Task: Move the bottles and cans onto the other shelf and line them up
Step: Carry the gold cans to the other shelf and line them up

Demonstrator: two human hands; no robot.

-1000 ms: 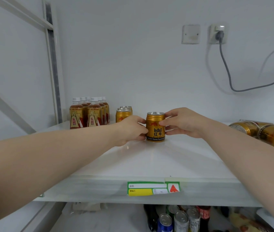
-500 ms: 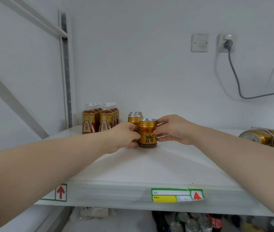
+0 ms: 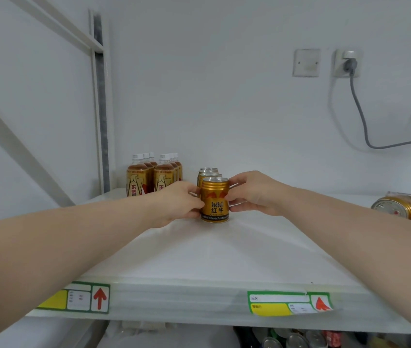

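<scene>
A gold Red Bull can [image 3: 215, 200] stands upright on the white shelf [image 3: 199, 249]. My left hand [image 3: 176, 204] grips its left side and my right hand [image 3: 252, 193] grips its right side. Directly behind it two more gold cans [image 3: 209, 173] stand in a row going back. To their left, several brown bottles with white caps [image 3: 154, 174] stand in two rows near the back left corner.
Gold cans [image 3: 405, 205] lie on their sides at the shelf's right edge. Cans and bottles [image 3: 297, 339] show on the lower shelf beneath. A vertical post [image 3: 100, 109] rises at the left. A grey cable [image 3: 365, 116] hangs from a wall socket.
Both hands have slid the Red Bull can left and back until it sits right in front of the two gold cans. The view has shifted with it.
</scene>
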